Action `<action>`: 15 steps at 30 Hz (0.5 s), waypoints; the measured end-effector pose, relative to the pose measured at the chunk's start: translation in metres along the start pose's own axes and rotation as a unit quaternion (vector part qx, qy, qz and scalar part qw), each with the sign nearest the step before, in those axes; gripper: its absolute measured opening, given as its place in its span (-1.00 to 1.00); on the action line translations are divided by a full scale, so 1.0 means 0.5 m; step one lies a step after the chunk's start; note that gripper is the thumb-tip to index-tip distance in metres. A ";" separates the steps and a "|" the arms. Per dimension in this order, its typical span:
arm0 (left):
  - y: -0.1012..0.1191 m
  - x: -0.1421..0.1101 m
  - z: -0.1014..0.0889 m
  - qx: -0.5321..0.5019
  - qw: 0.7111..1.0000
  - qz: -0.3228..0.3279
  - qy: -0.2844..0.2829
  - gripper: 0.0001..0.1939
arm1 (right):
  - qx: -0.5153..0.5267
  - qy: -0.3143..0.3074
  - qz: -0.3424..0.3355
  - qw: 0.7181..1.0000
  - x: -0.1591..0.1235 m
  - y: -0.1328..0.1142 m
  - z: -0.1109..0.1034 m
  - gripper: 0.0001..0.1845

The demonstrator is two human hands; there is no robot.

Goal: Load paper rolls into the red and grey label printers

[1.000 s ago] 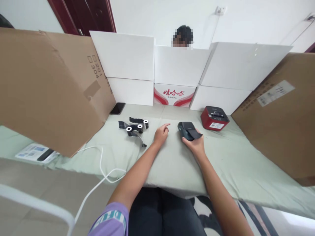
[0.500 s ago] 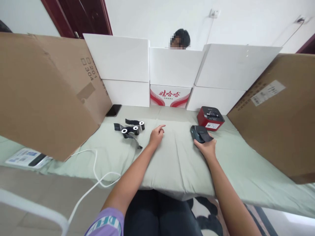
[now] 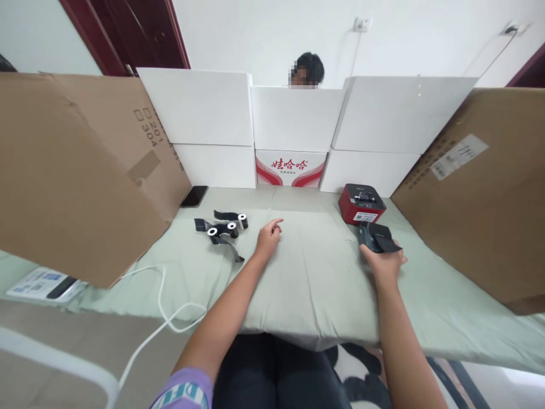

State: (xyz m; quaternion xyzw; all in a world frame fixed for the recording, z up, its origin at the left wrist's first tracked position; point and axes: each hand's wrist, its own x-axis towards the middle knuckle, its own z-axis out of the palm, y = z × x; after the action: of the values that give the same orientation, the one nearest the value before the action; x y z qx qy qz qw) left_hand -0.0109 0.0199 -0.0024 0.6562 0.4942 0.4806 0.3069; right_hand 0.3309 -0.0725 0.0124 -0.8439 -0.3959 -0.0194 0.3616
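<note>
My right hand (image 3: 386, 262) is closed around a small dark boxy device (image 3: 369, 236) that looks like a mini label printer, at the right of the cloth. A black strip (image 3: 386, 244) hangs from it over my fingers. Just behind it stands a red and black box (image 3: 361, 203) with a white label. My left hand (image 3: 269, 238) rests on the cloth near the middle, index finger stretched out and the others loosely bent, holding nothing. To its left lie several black rolls (image 3: 220, 229) with white cores and loose black tails.
Large brown cartons (image 3: 85, 170) (image 3: 481, 210) flank the green cloth (image 3: 306, 267). White boxes (image 3: 293, 119) wall off the back, a person's head (image 3: 310, 69) showing above. A phone (image 3: 195, 196) lies by the left carton. A white cable (image 3: 162, 289) hangs over the front edge.
My right hand has moved the device to the right, in front of the red box. My left hand keeps its place and pose. The view has shifted slightly.
</note>
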 end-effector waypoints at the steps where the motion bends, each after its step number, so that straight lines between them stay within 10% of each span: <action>1: 0.000 0.000 0.000 0.001 1.000 0.001 -0.001 -0.54 | -0.001 0.002 0.019 1.000 0.007 0.008 -0.001 -0.24; 8: 0.003 0.000 0.004 0.011 1.000 -0.006 -0.006 -0.55 | 0.094 -0.014 0.097 0.991 0.006 0.020 -0.017 0.08; 12: 0.002 -0.007 0.001 0.027 0.999 0.011 0.014 -0.58 | 0.299 0.126 -0.005 0.946 0.036 0.020 -0.051 -0.24; 15: 0.021 0.002 0.011 0.042 0.998 0.027 0.037 -0.62 | 0.345 0.090 -0.020 0.934 0.123 0.022 -0.066 -0.41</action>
State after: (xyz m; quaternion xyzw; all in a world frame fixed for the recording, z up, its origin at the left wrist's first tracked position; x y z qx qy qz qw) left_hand -0.0017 0.0179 0.0054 0.6632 0.5071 0.4917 0.2475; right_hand 0.3890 -0.0577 0.0497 -0.6537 -0.3609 0.0349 0.6643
